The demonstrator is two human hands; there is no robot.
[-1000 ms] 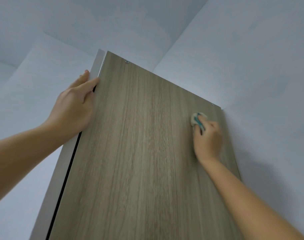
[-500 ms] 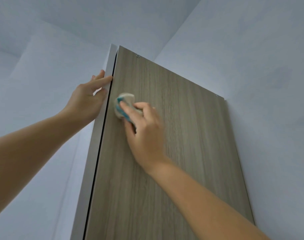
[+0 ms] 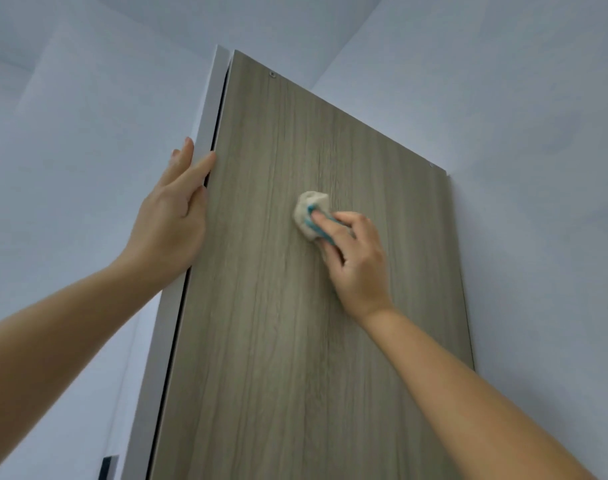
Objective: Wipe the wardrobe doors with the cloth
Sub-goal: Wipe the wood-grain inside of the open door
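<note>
Slid rightward over the last half second, off the left margin of the wardrobe door (image 3: 271, 358) and out to the middle of its upper part: cloth (image 3: 307, 209) and right grip (image 3: 359, 265) together. Working across from the left: pale blue-grey wall (image 3: 63, 161) filling that side, with a small dark fitting (image 3: 109, 468) at the bottom margin, too cropped to identify. Next, bare left forearm (image 3: 53, 341) rising from the lower left to the left grip (image 3: 170, 220), seen from the back, fingers straight and close together behind the white side panel (image 3: 210, 105), thumb laid along the front by the dark gap, panel edge clasped between thumb and fingers. Then the door itself, grey-brown wood grain running up and down, receding toward the ceiling (image 3: 261, 19), with one small round screw head (image 3: 272, 74) near its top left corner. About mid-width, cloth bunched into an off-white wad with a teal patch, flat against the wood. Right grip curled over the wad's lower right side, knuckles bent, fingertips pressing into the teal part and pinning it to the panel. Bare right forearm (image 3: 468, 393) running down to the lower right corner. Beyond the door's right edge, more pale wall (image 3: 545, 202).
</note>
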